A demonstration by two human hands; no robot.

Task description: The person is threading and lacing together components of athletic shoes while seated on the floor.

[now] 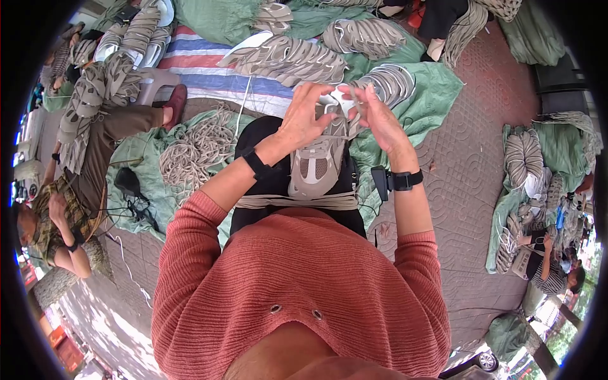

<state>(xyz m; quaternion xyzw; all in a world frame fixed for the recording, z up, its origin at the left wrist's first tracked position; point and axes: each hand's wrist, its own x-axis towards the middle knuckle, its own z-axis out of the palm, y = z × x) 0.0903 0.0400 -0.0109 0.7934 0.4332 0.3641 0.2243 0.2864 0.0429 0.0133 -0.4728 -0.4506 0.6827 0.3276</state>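
A beige and grey shoe upper [316, 166] lies on my lap, its toe toward me and its collar away from me. My left hand [303, 120] bends over the collar end from the left, fingers and thumb curled at the shoe's opening. On the other side my right hand [381, 119] is raised, with thumb and fingers closed on a flat beige shoelace [356, 104] that loops above the shoe. Part of the collar is hidden by my fingers. A bundle of beige laces [297, 201] runs across my thighs, below the toe.
Stacked shoe uppers [288, 60] lie ahead on striped sheeting [202, 60]. Another stack [391, 82] rests on green sacking [437, 95]. A tangled lace pile [197, 152] is at left. A co-worker [63, 215] sits at far left, another person [551, 269] at far right.
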